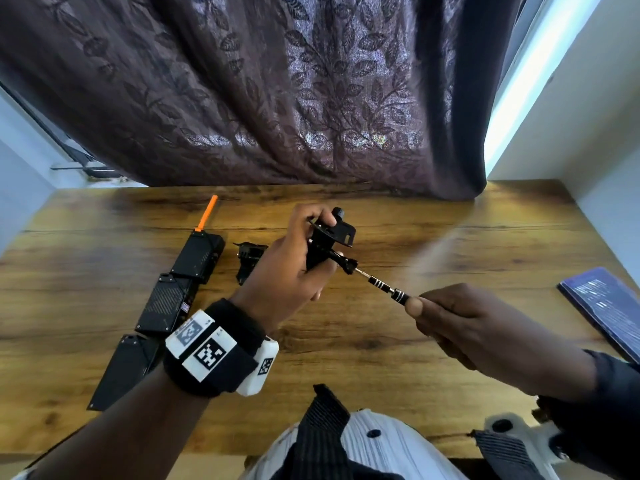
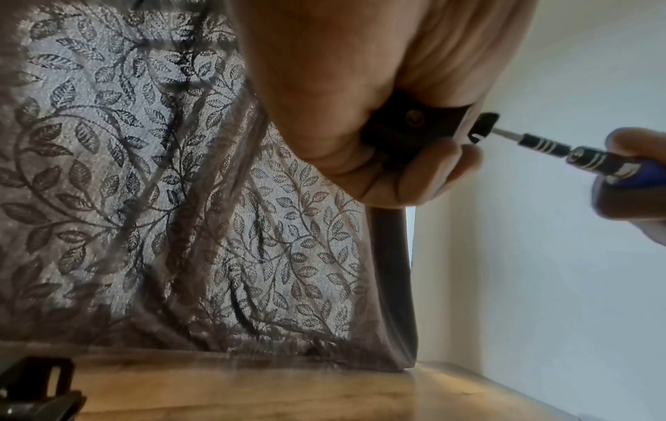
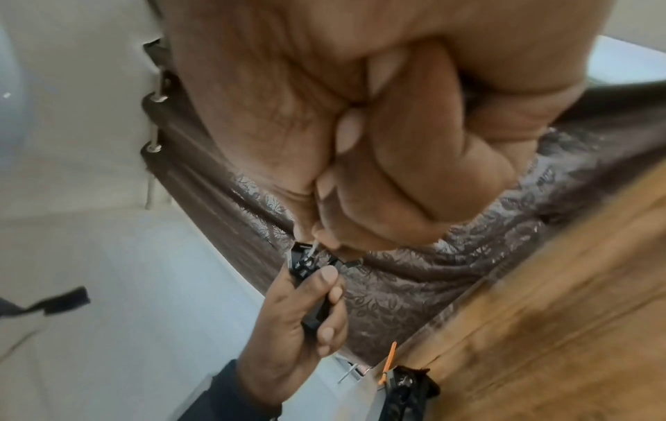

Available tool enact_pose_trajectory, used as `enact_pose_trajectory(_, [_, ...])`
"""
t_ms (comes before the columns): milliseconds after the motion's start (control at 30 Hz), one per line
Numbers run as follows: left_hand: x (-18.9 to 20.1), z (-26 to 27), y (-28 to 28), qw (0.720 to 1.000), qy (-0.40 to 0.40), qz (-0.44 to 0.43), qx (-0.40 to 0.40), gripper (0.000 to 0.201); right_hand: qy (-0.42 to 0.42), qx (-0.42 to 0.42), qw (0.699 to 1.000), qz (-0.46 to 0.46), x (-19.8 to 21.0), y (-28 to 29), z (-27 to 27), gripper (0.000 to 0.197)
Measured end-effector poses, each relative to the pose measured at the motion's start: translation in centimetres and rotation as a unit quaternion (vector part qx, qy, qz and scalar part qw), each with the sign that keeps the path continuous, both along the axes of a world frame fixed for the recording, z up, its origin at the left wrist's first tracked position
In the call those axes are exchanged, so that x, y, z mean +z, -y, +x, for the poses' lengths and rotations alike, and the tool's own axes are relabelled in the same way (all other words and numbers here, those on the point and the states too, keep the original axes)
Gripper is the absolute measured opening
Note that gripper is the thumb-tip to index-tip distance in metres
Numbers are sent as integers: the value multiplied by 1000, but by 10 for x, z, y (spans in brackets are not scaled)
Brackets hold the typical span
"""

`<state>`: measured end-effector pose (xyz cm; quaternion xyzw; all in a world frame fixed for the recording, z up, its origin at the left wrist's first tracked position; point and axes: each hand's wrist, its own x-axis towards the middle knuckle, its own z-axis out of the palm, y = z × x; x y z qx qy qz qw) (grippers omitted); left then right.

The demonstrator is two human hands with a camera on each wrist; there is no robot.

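My left hand (image 1: 294,261) grips a black plastic camera mount (image 1: 332,237) above the wooden table (image 1: 381,341), fingers curled round its body. A thumbscrew (image 1: 348,265) sticks out of the mount toward the right. My right hand (image 1: 460,320) holds a small black screwdriver (image 1: 388,287) with silver rings, its tip set in the thumbscrew's head. In the left wrist view the mount (image 2: 407,128) sits in my palm and the screwdriver (image 2: 562,151) comes in from the right. In the right wrist view my fist (image 3: 378,156) hides the handle; the mount (image 3: 306,265) shows below it.
A row of black box modules (image 1: 173,296) with an orange antenna (image 1: 207,213) lies at the table's left. A second black mount part (image 1: 249,258) lies beside my left hand. A phone (image 1: 609,310) rests at the right edge. A dark leaf-patterned curtain (image 1: 277,98) hangs behind.
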<state>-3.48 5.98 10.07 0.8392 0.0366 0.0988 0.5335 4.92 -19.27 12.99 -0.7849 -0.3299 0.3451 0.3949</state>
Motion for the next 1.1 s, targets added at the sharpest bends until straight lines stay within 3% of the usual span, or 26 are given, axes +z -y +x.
enact_pose_trajectory(67, [0, 1, -1, 1000, 9, 5, -1, 49, -28, 1, 1000, 4, 1, -1, -1, 48])
enact_pose_trajectory(267, [-11, 5, 2, 999, 1, -30, 28, 46, 136, 0, 991, -11, -9, -8, 1, 47])
enact_pose_trajectory(367, [-19, 2, 1, 998, -26, -30, 41, 51, 175, 5, 984, -28, -11, -8, 3, 42])
enact_pose_trajectory(500, [-33, -6, -8, 985, -65, -107, 117, 48, 216, -10, 975, -47, -14, -7, 4, 55])
enact_pose_trajectory(633, [-51, -25, -21, 976, -76, -127, 161, 34, 203, -13, 978, -37, -20, -6, 6, 51])
enact_pose_trajectory(800, [-88, -74, -39, 969, -123, -69, 205, 23, 178, -13, 983, -35, -34, -10, 9, 47])
enact_pose_trajectory(900, [-112, -103, -52, 952, -156, -6, 262, 37, 133, -22, 990, -40, -44, -13, 10, 46])
enact_pose_trajectory(1100, [-117, -111, -51, 928, -169, -72, 325, 32, 100, 3, 992, -80, -59, -27, 8, 50])
